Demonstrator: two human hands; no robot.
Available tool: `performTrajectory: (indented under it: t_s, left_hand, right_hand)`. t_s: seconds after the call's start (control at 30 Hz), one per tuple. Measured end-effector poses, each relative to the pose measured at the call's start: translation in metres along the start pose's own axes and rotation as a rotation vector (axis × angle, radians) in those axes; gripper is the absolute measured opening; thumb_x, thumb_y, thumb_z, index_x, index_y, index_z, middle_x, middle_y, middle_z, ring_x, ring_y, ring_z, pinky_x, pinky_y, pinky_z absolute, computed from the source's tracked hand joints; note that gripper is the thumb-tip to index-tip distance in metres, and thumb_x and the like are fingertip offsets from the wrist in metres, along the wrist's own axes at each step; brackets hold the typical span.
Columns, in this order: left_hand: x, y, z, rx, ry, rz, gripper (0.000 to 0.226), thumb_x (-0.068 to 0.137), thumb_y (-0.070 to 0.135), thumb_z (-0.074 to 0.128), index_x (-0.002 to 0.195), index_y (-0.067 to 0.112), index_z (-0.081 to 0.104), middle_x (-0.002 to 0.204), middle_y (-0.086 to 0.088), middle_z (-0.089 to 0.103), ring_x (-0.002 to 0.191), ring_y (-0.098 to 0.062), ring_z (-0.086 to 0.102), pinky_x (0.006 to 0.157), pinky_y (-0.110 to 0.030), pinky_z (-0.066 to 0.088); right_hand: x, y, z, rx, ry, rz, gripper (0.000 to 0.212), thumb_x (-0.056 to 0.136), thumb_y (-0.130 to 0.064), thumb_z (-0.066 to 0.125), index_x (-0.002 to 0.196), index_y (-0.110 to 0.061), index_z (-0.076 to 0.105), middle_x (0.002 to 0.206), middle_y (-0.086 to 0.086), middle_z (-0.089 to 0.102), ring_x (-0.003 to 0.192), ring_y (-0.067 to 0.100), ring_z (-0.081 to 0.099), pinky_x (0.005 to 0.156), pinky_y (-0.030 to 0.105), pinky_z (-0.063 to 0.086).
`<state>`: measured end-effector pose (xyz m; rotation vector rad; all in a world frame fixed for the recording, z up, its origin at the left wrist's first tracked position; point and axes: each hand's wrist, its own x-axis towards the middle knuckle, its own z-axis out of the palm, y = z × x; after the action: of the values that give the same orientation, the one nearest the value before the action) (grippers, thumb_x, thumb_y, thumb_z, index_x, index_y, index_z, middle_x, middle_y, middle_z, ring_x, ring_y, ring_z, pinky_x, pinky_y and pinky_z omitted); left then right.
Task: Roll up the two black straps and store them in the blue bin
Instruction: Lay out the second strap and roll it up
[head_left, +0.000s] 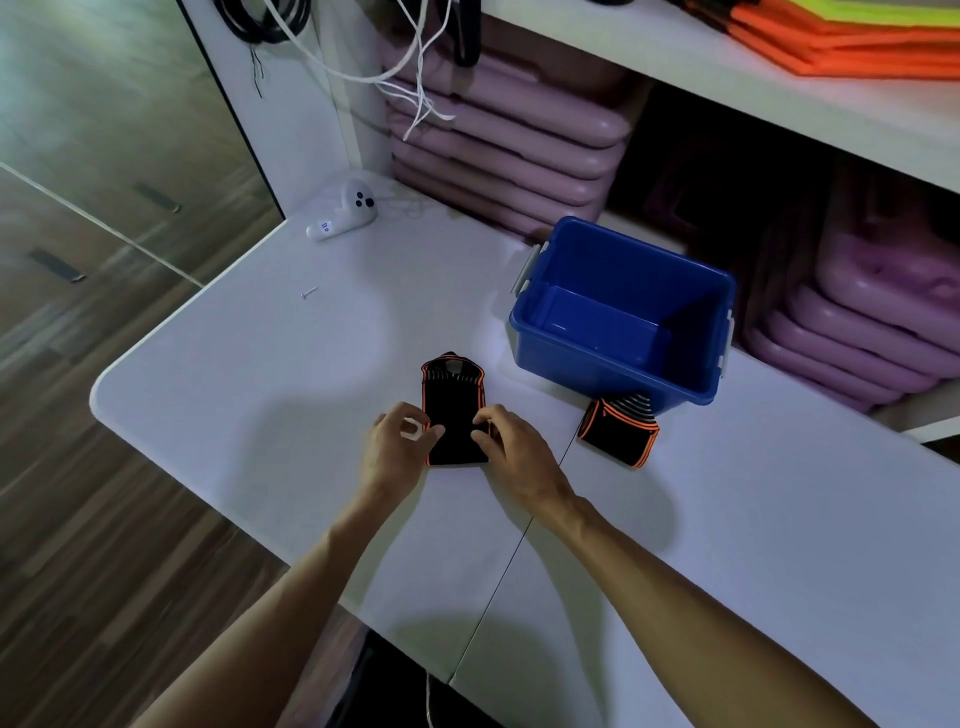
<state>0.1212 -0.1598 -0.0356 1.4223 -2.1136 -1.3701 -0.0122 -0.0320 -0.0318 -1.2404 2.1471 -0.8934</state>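
A black strap with orange edges (453, 402) lies flat on the white table (260, 374), its near end partly rolled. My left hand (397, 441) pinches its left edge and my right hand (511, 441) pinches its right edge at the rolled near end. A second black strap (618, 428) lies loosely bunched on the table, touching the front of the blue bin (571, 358). The bin stands to the right of the first strap and nothing is inside it.
A white handheld controller (345, 210) and a small screw (308, 294) lie on the table's far left. Shelves behind hold stacked pink pads (519, 135) and orange items (841, 36). White cords (410, 78) hang above. The table's left edge drops to wood floor.
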Motion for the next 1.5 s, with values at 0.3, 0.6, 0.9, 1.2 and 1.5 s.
performTrajectory:
  t_s: [0.3,0.6,0.9,1.2,1.5]
  left_hand:
    - [-0.011,-0.001,-0.005,-0.240,-0.190,-0.018,0.007,0.084,0.010,0.069,0.091,0.007,0.068,0.095,-0.007,0.072,0.089,-0.015,0.069,0.086,-0.036,0.056]
    - [-0.017,0.004,-0.003,-0.465,-0.159,-0.144,0.028,0.086,-0.009,0.057,0.095,0.016,0.066,0.090,-0.008,0.069,0.073,-0.023,0.067,0.076,-0.038,0.055]
    - [-0.025,-0.030,-0.008,0.461,-0.317,0.527,0.047,0.093,0.044,0.037,0.113,0.016,0.069,0.116,-0.001,0.060,0.104,-0.022,0.058,0.094,-0.038,0.047]
    - [0.045,0.022,0.002,0.886,-0.483,0.976,0.038,0.091,0.031,0.057,0.128,0.037,0.054,0.140,-0.003,0.044,0.121,-0.025,0.044,0.090,-0.041,0.047]
    - [0.061,0.039,0.012,0.795,-0.738,0.720,0.042,0.083,0.039,0.036,0.104,0.019,0.066,0.120,-0.006,0.060,0.113,-0.023,0.050,0.095,-0.040,0.042]
  right_hand:
    - [-0.050,0.014,0.004,-0.090,-0.103,-0.156,0.052,0.088,-0.020,0.067,0.137,-0.022,0.051,0.125,-0.003,0.043,0.114,0.015,0.051,0.100,0.027,0.045]
    - [-0.064,0.014,0.024,-0.456,0.019,-0.379,0.046,0.085,-0.014,0.075,0.129,-0.010,0.060,0.129,0.012,0.059,0.119,0.028,0.052,0.091,0.037,0.053]
    - [-0.059,0.013,0.020,-0.500,0.010,-0.398,0.044,0.087,-0.013,0.073,0.129,-0.011,0.060,0.132,0.012,0.060,0.130,0.029,0.050,0.102,0.039,0.048]
    - [-0.064,0.003,0.013,-0.438,-0.047,-0.459,0.037,0.082,-0.003,0.062,0.119,-0.002,0.059,0.122,0.020,0.059,0.109,0.037,0.059,0.083,0.045,0.055]
    - [-0.071,0.002,0.013,-0.421,-0.105,-0.418,0.038,0.084,0.001,0.060,0.121,-0.007,0.052,0.126,0.017,0.052,0.111,0.035,0.053,0.079,0.044,0.053]
